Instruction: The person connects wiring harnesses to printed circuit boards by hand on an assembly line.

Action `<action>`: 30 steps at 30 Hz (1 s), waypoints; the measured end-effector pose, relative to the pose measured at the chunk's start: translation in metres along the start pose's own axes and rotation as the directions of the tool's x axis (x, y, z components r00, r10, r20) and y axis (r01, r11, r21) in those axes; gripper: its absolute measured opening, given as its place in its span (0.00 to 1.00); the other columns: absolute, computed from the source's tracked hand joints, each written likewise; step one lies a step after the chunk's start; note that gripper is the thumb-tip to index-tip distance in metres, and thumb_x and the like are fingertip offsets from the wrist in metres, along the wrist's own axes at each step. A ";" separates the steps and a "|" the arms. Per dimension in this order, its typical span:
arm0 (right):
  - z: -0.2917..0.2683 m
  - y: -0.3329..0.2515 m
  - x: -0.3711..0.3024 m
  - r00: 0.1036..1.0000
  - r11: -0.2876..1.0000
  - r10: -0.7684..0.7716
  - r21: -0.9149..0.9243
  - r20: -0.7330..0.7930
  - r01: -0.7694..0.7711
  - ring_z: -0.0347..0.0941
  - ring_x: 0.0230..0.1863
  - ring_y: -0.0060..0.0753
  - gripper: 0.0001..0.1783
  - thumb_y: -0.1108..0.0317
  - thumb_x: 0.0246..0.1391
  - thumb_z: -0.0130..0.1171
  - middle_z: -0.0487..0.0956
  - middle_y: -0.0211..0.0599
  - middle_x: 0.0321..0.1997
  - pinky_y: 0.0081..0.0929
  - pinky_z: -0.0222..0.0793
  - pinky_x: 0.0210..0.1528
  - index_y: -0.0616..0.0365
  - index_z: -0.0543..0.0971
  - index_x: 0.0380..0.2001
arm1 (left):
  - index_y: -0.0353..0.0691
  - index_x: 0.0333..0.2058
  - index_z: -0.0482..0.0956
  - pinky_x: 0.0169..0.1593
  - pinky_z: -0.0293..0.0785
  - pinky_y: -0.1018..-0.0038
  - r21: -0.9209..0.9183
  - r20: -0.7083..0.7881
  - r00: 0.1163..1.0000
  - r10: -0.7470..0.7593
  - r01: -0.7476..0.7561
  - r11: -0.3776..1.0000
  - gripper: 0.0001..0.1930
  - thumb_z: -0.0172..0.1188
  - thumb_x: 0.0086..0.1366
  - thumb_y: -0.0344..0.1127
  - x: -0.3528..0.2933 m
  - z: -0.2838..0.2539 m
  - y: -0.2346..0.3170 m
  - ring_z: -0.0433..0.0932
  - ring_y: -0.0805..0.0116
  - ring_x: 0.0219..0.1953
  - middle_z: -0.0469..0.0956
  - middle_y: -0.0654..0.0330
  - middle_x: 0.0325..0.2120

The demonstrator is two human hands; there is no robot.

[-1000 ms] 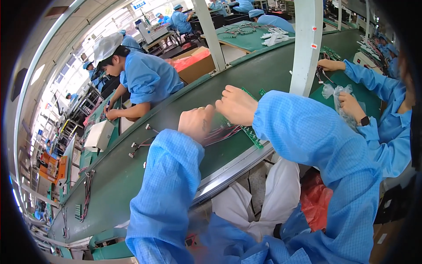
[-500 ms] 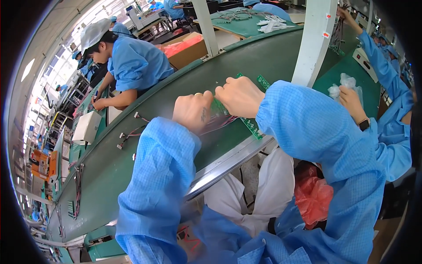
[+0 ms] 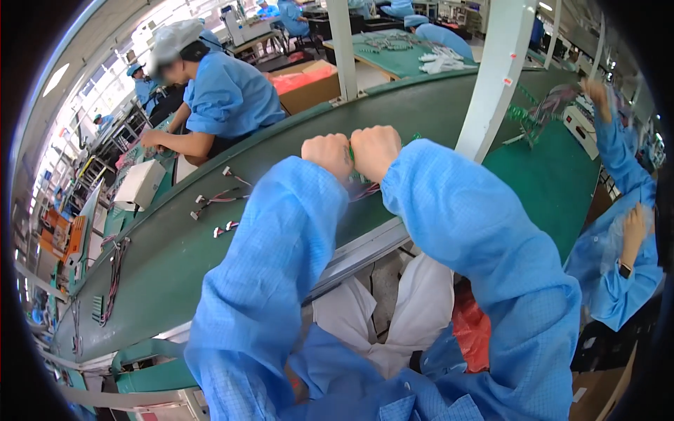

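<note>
My left hand point(image 3: 328, 154) and my right hand point(image 3: 375, 151) are closed in fists, side by side above a green conveyor belt point(image 3: 168, 259). Between them shows a sliver of green circuit board point(image 3: 352, 153), gripped from both sides; my fingers hide most of it. Thin dark and reddish wires point(image 3: 365, 189) lie just below my right hand. Past that hand, a small bit of another green board point(image 3: 417, 136) peeks out.
Short cables with white connectors point(image 3: 223, 229) lie left of my arms. A white post point(image 3: 491, 77) rises at the right. One co-worker point(image 3: 232, 95) sits across the belt; another's arms point(image 3: 618, 151) work at right near wired green boards point(image 3: 530, 119). A metal rail point(image 3: 365, 245) edges the belt.
My fists have drawn level, covering more of the board. The view has shifted. At right, the co-worker's hand with clear plastic has moved down and away from the green table.
</note>
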State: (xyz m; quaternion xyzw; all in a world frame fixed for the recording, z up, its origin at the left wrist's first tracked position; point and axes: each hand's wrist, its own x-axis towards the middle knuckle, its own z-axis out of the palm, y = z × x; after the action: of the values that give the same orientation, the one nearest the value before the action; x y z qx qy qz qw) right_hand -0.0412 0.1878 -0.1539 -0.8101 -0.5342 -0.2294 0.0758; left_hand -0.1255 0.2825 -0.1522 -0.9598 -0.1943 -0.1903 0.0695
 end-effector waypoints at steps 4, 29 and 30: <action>-0.024 -0.013 -0.003 0.962 0.989 0.143 -0.001 0.234 -0.147 0.83 0.40 0.43 0.11 0.64 0.53 0.55 0.85 0.45 0.34 0.38 0.79 0.40 0.53 0.86 0.31 | 0.44 0.30 0.83 0.37 0.78 0.56 -0.077 0.026 0.993 -0.114 0.116 0.990 0.11 0.54 0.62 0.41 -0.003 0.002 -0.003 0.83 0.48 0.33 0.83 0.51 0.28; 0.023 0.009 -0.173 0.939 0.955 -0.220 0.137 -0.264 0.262 0.73 0.40 0.43 0.08 0.65 0.44 0.58 0.76 0.38 0.37 0.43 0.69 0.43 0.56 0.75 0.28 | 0.37 0.52 0.76 0.44 0.75 0.73 -0.642 -0.255 0.938 -0.237 0.019 0.767 0.17 0.61 0.64 0.28 -0.173 0.080 -0.123 0.79 0.67 0.40 0.78 0.55 0.41; 0.014 0.016 -0.190 0.949 0.967 -0.198 0.110 -0.244 0.230 0.73 0.40 0.43 0.08 0.65 0.44 0.58 0.76 0.38 0.37 0.43 0.69 0.43 0.56 0.75 0.28 | 0.36 0.53 0.75 0.43 0.75 0.73 -0.651 -0.290 0.925 -0.245 -0.002 0.759 0.17 0.60 0.65 0.28 -0.178 0.090 -0.141 0.78 0.67 0.39 0.78 0.55 0.40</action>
State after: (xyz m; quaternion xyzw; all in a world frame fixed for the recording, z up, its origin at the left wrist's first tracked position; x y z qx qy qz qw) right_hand -0.0843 0.0283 -0.2504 -0.7080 -0.6209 -0.2918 0.1675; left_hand -0.3031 0.3680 -0.2958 -0.8593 -0.1648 -0.4205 -0.2400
